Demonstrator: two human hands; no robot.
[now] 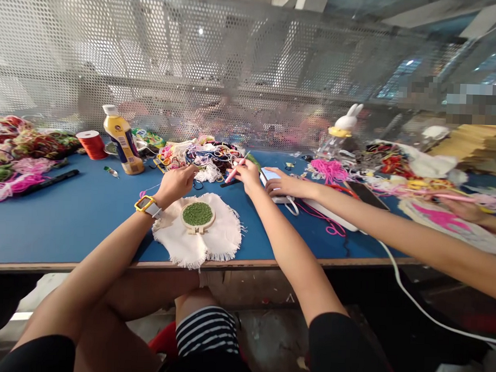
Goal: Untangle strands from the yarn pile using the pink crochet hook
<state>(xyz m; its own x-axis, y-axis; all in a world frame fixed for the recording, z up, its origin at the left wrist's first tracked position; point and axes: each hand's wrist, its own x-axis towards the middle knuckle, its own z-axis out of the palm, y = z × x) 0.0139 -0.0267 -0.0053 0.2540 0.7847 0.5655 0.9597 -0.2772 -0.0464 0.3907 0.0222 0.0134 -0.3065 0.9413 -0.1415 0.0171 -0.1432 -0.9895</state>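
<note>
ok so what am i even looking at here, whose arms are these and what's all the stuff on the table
There is one picture, taken by a camera worn on a person's head, looking down at their own bare arms. Their left hand, with a yellow watch on the wrist, touches a tangle of yarn. Their right hand holds a pink pen-like tool. Between the arms a small wooden embroidery hoop filled with green stitching sits on frayed cream cloth. The arm reaching in from the right belongs to another person; that hand rests on a phone. The blue table also holds a yellow bottle and a red thread spool.
</note>
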